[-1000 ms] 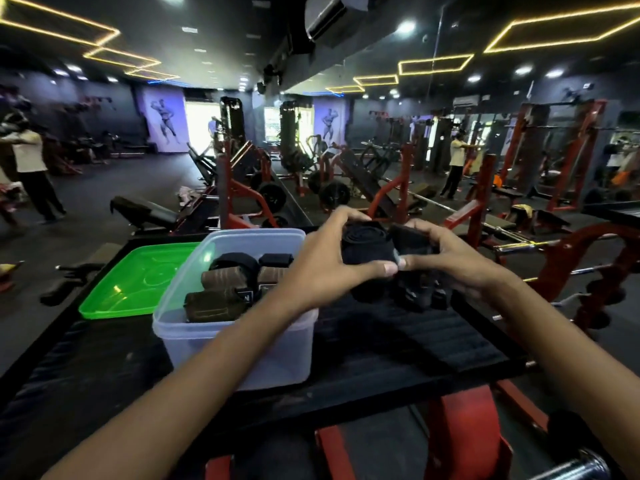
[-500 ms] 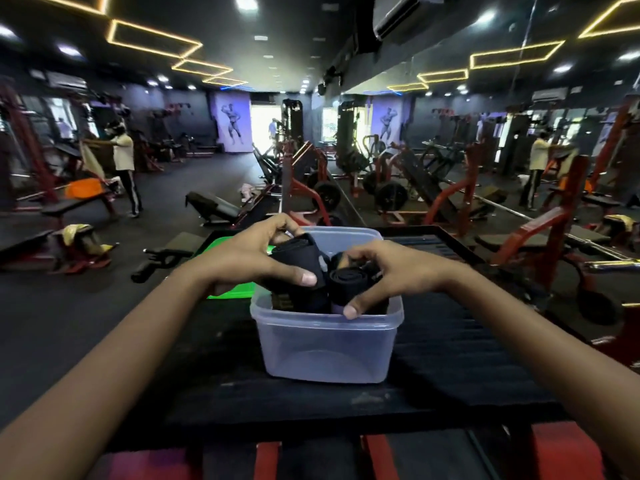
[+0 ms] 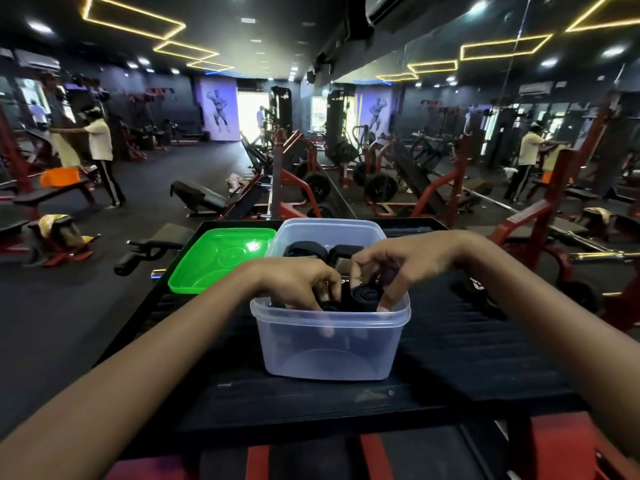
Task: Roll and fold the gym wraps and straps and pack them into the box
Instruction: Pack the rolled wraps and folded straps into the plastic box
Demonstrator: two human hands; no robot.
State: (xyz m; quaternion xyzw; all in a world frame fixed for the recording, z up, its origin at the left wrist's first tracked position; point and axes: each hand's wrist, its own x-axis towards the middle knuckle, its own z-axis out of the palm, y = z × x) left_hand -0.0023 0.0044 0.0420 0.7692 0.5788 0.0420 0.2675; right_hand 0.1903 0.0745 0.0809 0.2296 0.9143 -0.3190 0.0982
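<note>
Your left hand (image 3: 300,285) and right hand (image 3: 391,268) are gripping the black rolled wrap (image 3: 363,296), tucking it into the clear plastic box (image 3: 329,344); next, let go.
</note>
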